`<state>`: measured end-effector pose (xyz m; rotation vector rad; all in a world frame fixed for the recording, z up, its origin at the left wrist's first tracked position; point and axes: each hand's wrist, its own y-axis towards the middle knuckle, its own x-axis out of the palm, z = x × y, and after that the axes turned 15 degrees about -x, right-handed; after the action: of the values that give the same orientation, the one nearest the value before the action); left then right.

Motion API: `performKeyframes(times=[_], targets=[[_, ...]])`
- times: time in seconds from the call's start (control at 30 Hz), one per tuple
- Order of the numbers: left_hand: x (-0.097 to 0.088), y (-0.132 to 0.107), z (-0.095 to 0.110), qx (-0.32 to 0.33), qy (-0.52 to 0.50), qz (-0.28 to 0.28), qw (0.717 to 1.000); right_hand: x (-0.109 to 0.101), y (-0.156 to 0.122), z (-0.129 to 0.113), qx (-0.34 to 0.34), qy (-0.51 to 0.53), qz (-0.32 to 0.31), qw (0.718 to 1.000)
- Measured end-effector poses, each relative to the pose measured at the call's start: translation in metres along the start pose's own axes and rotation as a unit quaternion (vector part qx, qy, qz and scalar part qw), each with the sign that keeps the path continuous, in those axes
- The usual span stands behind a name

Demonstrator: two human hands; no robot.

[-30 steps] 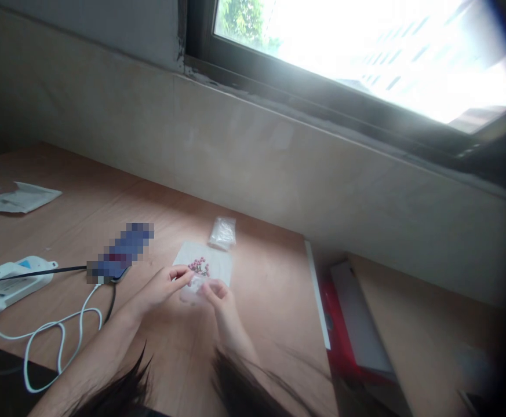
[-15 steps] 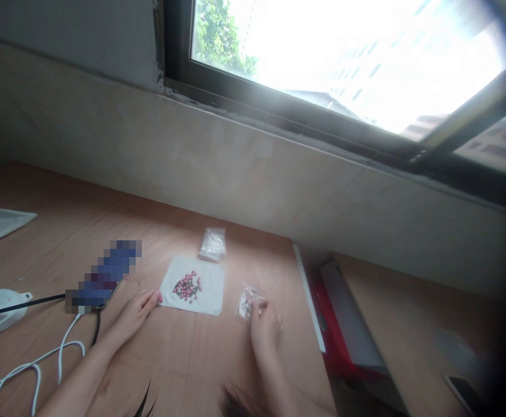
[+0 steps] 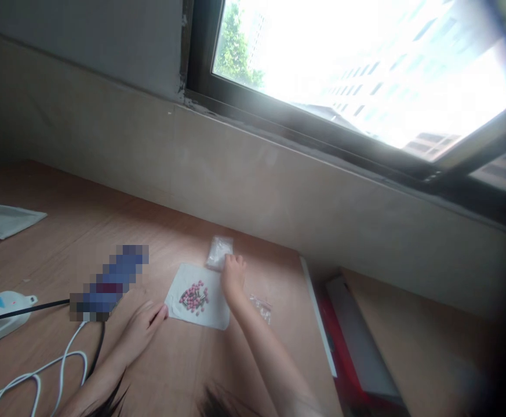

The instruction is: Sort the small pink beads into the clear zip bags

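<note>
Left hand (image 3: 142,330) is on the desk (image 3: 61,249), fingers loosely curled, empty. Fingertips sit at the left edge of a white sheet (image 3: 178,307); they look to be touching it. Right hand (image 3: 234,279) is bunched, fingers pointing away from the body, and touches the lower right of a clear plastic bag (image 3: 219,252) just past the top of the sheet. Can't tell if it's pinching the bag or only touching it.

A small pile of pink-and-dark capsules (image 3: 194,297) lies in the middle of the sheet, between the hands and touching neither. A small clear zip bag (image 3: 261,308) lies flat on the desk just right of the sheet, near the right wrist, not held.

Labels: nothing legible on either bag or the sheet. A white power strip (image 3: 0,315) at far left has a small blue mark, too small to read. A pixelated block (image 3: 109,284) lies just beyond the left hand, so can't tell what it is. A white cable (image 3: 39,376) and a black cable (image 3: 100,341) run from it.

Also on the desk: a paper packet (image 3: 4,223) at far left. Right of the desk edge, a red-and-white item (image 3: 357,341) sits lower down. Window (image 3: 366,75) above a tiled sill (image 3: 235,174); the person's hair (image 3: 218,402) shows at bottom of frame.
</note>
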<state>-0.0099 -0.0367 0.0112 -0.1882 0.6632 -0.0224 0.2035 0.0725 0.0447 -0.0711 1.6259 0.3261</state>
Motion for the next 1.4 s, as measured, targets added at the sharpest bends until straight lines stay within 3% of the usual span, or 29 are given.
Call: performKeyframes(times=[0.07, 0.33, 0.53, 0.63, 0.7, 0.77, 0.83, 0.9, 0.97, 1.0, 1.07, 1.17, 1.33, 1.4], targets=[[0.001, 0.0, -0.001, 0.001, -0.004, 0.011, 1.0, 0.003, 0.004, 0.003, -0.009, -0.018, -0.026, 0.999], [0.002, 0.002, -0.003, 0.015, 0.001, 0.003, 1.0, 0.016, 0.008, 0.012, -0.035, -0.021, -0.03, 0.999], [0.0, 0.003, 0.001, 0.02, -0.011, 0.013, 1.0, 0.008, 0.016, 0.009, -0.052, 0.003, -0.022, 0.998], [0.001, 0.003, 0.0, 0.008, -0.022, 0.016, 1.0, -0.01, 0.012, 0.009, -0.034, 0.035, 0.027, 0.998], [0.0, 0.004, -0.002, -0.004, -0.035, 0.006, 0.999, -0.028, 0.003, 0.006, 0.002, 0.093, 0.103, 0.99], [-0.002, 0.006, -0.003, -0.03, -0.061, -0.016, 0.998, -0.048, -0.013, 0.001, 0.046, 0.194, 0.19, 0.961], [-0.006, 0.008, 0.0, -0.074, -0.106, -0.048, 0.99, -0.062, -0.032, -0.009, 0.086, 0.354, 0.227, 0.903], [-0.012, 0.009, 0.009, -0.119, -0.172, -0.085, 0.974, -0.065, -0.053, -0.022, 0.093, 0.535, 0.187, 0.819], [-0.019, 0.008, 0.023, -0.127, -0.226, -0.117, 0.959, -0.058, -0.071, -0.035, 0.104, 0.654, 0.121, 0.74], [-0.022, 0.006, 0.03, -0.119, -0.237, -0.129, 0.955, -0.051, -0.078, -0.04, 0.115, 0.685, 0.097, 0.713], [-0.027, 0.0, 0.042, -0.099, -0.257, -0.159, 0.948, -0.036, -0.09, -0.047, 0.142, 0.71, 0.073, 0.686], [-0.033, -0.011, 0.054, -0.087, -0.272, -0.205, 0.936, -0.02, -0.1, -0.05, 0.175, 0.689, 0.067, 0.7], [-0.041, -0.023, 0.071, -0.096, -0.238, -0.17, 0.952, -0.033, -0.108, -0.056, 0.175, 0.505, 0.166, 0.829], [-0.044, -0.024, 0.084, -0.083, -0.199, -0.161, 0.963, -0.047, -0.109, -0.064, 0.123, 0.486, 0.154, 0.851]])
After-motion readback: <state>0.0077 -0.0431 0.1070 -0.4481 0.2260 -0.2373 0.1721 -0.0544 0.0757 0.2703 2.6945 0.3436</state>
